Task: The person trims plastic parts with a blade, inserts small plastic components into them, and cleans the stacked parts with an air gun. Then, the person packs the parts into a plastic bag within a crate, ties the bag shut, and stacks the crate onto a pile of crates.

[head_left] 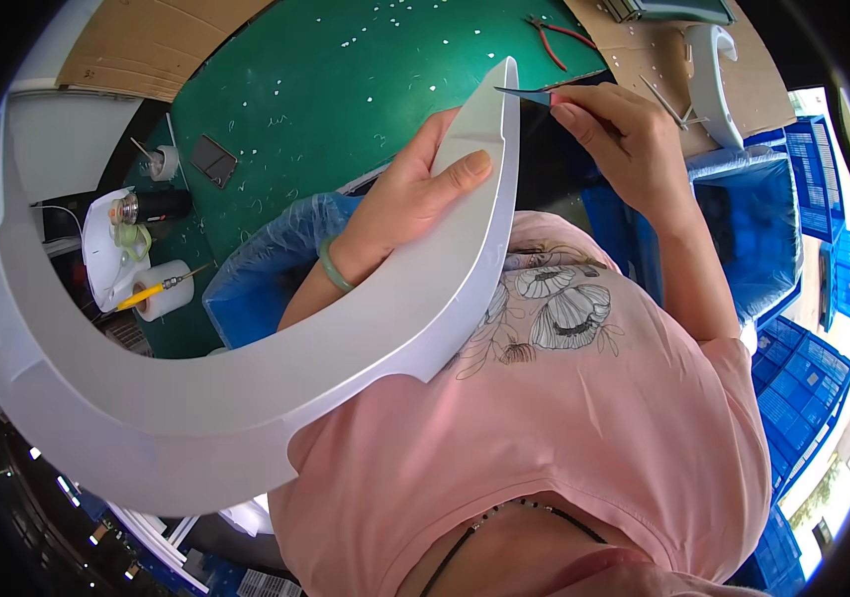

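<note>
A large, white, curved plastic part point(196, 408) sweeps across the left of the view and narrows to a tip at the upper middle. My left hand point(410, 199) grips it near that narrow end, thumb on the broad inner face and fingers around the far edge. In my right hand point(629, 139) is a small knife, pinched between thumb and fingers. Its thin pointed blade point(521, 95) lies at the part's edge just below the tip; whether it touches is hard to tell. Most of the knife's handle is hidden by my fingers.
White scraps dot the green tabletop point(315, 90). Red-handled pliers point(552, 45) lie at the back, near cardboard bearing another white curved part point(711, 85). Plastic-lined blue bins point(743, 224) flank me. At left are a phone-like dark slab point(214, 161), a yellow-handled tool point(151, 292) and a white roll point(171, 294).
</note>
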Demonstrator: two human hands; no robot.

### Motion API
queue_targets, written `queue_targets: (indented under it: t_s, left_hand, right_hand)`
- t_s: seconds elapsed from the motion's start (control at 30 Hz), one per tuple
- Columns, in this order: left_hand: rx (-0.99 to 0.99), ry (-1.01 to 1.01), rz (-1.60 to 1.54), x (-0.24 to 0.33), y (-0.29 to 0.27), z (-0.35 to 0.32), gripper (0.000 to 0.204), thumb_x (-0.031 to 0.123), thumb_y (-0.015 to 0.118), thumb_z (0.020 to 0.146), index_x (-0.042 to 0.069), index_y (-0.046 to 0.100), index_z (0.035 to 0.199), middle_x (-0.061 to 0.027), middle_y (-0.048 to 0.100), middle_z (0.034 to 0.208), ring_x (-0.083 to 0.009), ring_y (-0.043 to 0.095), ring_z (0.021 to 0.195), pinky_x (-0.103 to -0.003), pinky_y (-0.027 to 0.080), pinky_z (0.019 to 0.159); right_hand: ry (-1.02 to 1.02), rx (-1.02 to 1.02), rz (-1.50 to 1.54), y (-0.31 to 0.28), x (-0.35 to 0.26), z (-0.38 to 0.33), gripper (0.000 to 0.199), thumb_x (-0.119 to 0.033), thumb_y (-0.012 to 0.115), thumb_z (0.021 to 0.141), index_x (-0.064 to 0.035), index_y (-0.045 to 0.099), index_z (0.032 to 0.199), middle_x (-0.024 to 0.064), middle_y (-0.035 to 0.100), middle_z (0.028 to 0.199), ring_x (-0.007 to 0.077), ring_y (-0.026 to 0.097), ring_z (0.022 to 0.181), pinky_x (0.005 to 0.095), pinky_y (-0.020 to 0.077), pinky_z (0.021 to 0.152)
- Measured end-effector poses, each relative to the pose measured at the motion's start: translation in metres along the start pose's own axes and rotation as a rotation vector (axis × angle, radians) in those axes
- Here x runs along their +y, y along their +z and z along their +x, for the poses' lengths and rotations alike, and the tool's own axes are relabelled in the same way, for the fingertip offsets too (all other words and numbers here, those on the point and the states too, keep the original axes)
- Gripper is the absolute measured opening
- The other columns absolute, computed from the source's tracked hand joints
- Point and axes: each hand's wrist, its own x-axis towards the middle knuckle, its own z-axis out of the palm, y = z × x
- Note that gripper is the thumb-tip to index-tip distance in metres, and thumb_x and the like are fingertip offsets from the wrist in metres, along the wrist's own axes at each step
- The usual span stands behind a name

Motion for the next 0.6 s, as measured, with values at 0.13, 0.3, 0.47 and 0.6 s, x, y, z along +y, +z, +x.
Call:
queue_targets:
  t_s: [0.13,0.3,0.47,0.6]
  left_hand:
    - [-0.004,-0.032,0.076,0.011,0.024,0.012,0.056,0.028,0.059,0.089,0.000,0.035,0.131,-0.0047,0.056,0.105,-0.0088,0.054,0.091,-0.025,0.046,0.078]
    - [-0.032,-0.018,0.163,0.010,0.055,0.030,0.060,0.028,0.059,0.089,0.000,0.032,0.134,-0.0070,0.055,0.111,-0.0106,0.054,0.093,-0.026,0.046,0.079]
    - [-0.036,-0.033,0.157,0.010,0.077,0.040,0.060,0.029,0.059,0.089,0.002,0.032,0.135,-0.0065,0.054,0.113,-0.0104,0.054,0.095,-0.024,0.045,0.081]
    - [-0.060,-0.184,0.070,0.006,0.088,0.037,0.060,0.033,0.056,0.090,0.002,0.032,0.135,-0.0058,0.055,0.112,-0.0092,0.053,0.093,-0.022,0.044,0.082]
  right_hand:
    - [0.005,-0.014,-0.077,-0.029,0.014,-0.012,0.022,-0.023,0.059,0.087,-0.0046,0.068,0.096,0.0087,0.066,0.079,0.0208,0.061,0.065,0.0280,0.0458,0.056]
    - [0.062,0.139,-0.478,-0.054,0.066,-0.017,0.028,-0.034,0.055,0.089,-0.0125,0.070,0.097,0.0082,0.066,0.073,0.0190,0.061,0.060,0.0268,0.0466,0.052]
    - [0.257,0.079,0.245,-0.042,0.129,-0.034,0.039,-0.042,0.052,0.090,-0.0080,0.070,0.099,-0.0018,0.051,0.064,0.0049,0.041,0.056,0.0216,0.0282,0.046]
    - [0.500,-0.195,1.189,-0.009,0.088,-0.031,0.048,-0.042,0.063,0.083,-0.0034,0.056,0.111,-0.0077,0.041,0.065,0.0003,0.031,0.052,0.0158,0.0193,0.043]
